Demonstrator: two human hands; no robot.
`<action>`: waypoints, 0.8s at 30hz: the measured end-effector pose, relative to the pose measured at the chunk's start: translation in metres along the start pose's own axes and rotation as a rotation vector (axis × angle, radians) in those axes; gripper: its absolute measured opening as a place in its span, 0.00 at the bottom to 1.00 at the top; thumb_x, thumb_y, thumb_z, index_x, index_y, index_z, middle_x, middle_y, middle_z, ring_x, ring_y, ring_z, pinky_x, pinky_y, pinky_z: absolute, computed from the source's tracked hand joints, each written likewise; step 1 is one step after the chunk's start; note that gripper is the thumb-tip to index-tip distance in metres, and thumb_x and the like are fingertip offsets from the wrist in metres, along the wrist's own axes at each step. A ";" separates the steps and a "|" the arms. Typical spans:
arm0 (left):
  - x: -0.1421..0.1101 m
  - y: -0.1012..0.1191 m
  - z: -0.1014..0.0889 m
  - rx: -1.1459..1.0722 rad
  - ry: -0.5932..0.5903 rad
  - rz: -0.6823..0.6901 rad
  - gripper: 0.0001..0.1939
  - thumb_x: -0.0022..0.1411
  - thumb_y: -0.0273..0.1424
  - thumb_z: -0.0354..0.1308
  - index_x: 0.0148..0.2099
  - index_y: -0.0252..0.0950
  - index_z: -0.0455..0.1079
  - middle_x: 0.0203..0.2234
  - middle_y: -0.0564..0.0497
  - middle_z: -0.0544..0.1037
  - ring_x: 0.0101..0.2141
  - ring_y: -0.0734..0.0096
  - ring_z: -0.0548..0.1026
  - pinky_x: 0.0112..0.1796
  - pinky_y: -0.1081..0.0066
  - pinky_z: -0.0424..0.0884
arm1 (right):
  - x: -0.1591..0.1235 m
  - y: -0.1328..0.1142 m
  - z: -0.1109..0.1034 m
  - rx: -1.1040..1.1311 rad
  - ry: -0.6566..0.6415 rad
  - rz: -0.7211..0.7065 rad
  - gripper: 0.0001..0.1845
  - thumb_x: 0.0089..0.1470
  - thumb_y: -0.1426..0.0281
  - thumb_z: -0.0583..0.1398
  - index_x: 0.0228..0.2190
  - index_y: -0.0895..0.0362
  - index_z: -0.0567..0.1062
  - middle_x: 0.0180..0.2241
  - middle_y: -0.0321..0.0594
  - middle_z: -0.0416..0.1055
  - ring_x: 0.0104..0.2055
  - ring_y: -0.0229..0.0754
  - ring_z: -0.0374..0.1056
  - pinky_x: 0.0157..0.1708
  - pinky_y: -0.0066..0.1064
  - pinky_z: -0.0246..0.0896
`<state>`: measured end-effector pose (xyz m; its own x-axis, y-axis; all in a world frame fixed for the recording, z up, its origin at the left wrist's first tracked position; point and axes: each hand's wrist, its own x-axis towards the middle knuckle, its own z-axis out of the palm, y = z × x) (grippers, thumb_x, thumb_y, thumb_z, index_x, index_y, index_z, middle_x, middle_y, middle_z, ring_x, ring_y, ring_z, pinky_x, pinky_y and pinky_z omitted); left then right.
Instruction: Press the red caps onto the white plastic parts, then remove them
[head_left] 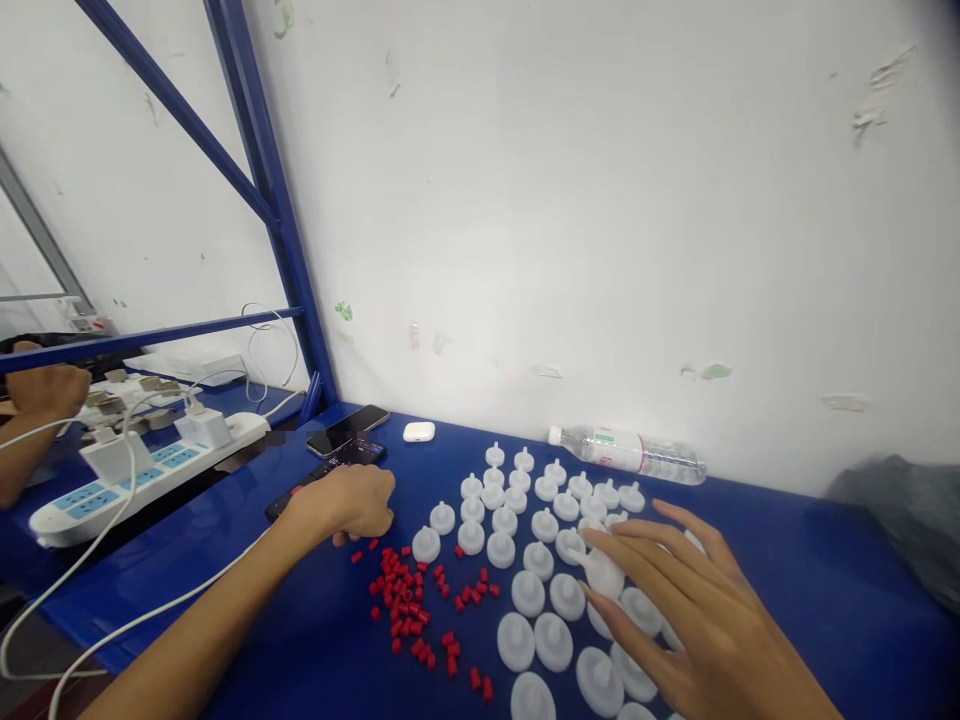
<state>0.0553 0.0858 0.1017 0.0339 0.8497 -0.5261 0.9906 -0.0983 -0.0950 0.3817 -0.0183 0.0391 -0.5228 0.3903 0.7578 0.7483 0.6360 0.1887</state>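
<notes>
My left hand (364,505) is closed, knuckles up, over the table beside the small red caps (405,592). Its fingertips are mostly hidden, so what they pinch does not show. My right hand (697,600) reaches in from the right with long, bent fingers. Between its thumb and fingers is a translucent white spouted disc (602,574), tilted with its spout to the left. Under and around that hand stand several more white spouted discs (516,640) in loose rows, mostly spout up. Part of the rows is covered by my right hand.
A clear bottle (630,452) lies along the wall. Two phones (349,430) and a white earbud case (418,431) are at the back left. A power strip (150,480) with white cables lies left, by the blue frame (262,180). Another person's hand (49,390) shows far left. A dark bag (900,520) sits right.
</notes>
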 end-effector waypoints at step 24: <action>0.026 0.019 0.006 0.119 0.781 0.312 0.14 0.75 0.36 0.52 0.43 0.33 0.74 0.36 0.48 0.79 0.37 0.64 0.79 0.40 0.60 0.76 | -0.002 -0.006 0.003 0.076 0.021 0.097 0.16 0.66 0.70 0.60 0.53 0.60 0.76 0.42 0.40 0.79 0.46 0.44 0.73 0.65 0.45 0.50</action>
<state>0.0739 0.1026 0.0812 0.4279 0.8842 0.1872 0.9018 -0.4040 -0.1534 0.3770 -0.0212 0.0350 -0.4406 0.4388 0.7832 0.7610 0.6453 0.0666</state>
